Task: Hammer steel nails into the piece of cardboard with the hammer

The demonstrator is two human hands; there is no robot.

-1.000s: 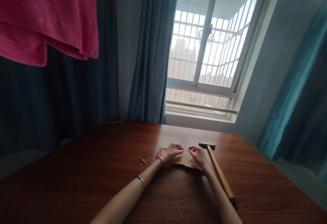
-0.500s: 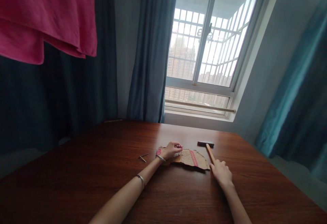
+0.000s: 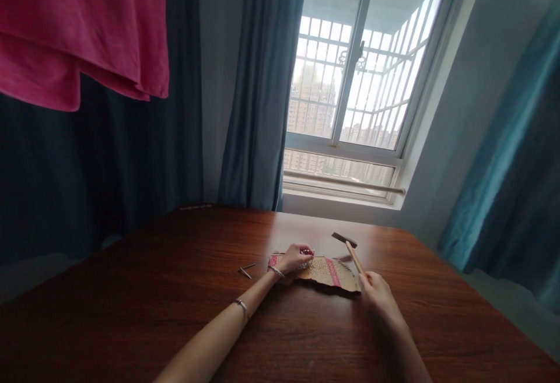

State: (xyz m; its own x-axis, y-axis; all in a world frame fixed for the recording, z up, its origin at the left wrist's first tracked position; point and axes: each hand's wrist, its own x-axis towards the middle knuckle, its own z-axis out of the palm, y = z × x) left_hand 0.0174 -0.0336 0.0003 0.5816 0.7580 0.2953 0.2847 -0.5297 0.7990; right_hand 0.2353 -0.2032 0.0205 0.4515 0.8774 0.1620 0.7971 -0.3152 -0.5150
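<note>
My right hand point(image 3: 378, 295) is wrapped round the light wooden handle of a hammer point(image 3: 354, 257). Its dark head is raised off the table, to the right of my left hand. My left hand point(image 3: 294, 259) rests over the left part of a piece of brown cardboard point(image 3: 322, 270) with dark speckles and pink bands. Its thumb and fingers are pinched together above the cardboard; what they hold is too small and hidden to name. Left of the cardboard, a few metal nails point(image 3: 245, 272) lie loose on the table.
The brown wooden table point(image 3: 184, 313) reaches back to a barred window point(image 3: 350, 80). Blue curtains point(image 3: 256, 91) hang behind it and at the right. A pink cloth point(image 3: 87, 33) hangs at the upper left.
My right hand has lifted the hammer; its head has swung up and to the left, towards my left hand. My left hand and the cardboard stay in place.
</note>
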